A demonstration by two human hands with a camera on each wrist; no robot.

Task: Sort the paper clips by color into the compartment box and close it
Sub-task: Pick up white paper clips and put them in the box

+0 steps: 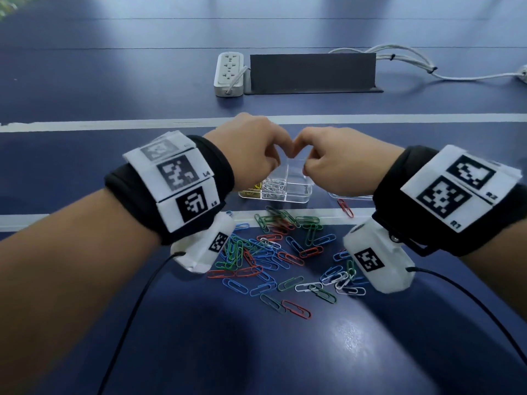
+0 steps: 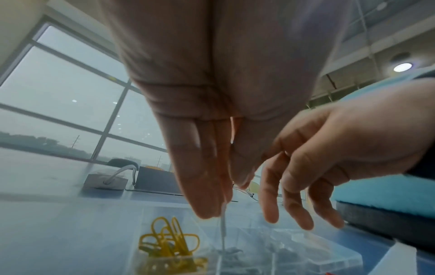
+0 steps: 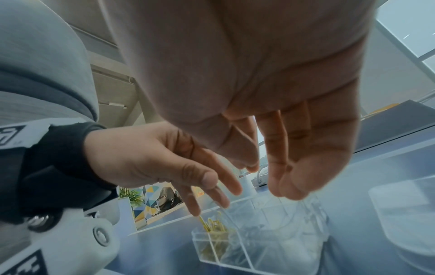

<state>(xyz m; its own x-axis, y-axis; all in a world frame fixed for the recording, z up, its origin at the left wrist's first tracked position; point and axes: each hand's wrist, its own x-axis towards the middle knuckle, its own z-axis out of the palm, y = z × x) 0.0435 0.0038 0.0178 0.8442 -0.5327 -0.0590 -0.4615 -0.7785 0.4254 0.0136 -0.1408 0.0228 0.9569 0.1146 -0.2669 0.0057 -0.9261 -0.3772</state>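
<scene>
Under your hands sits a clear, glossy plastic compartment box. Nearer you than your wrists, the coloured coated-wire paper clips look smooth on the glossy dark-blue tabletop. Matt black cloth wristbands wrap both your wrists.

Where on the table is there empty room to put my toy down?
Bare table lies nearer than the loose clips, and between the white stripe and the power strip. It is crowded around the box.

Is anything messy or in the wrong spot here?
Yes. Loose blue, green, red and white paper clips lie scattered on the blue table, outside the clear plastic compartment box. Only yellow and white ones are inside.
</scene>
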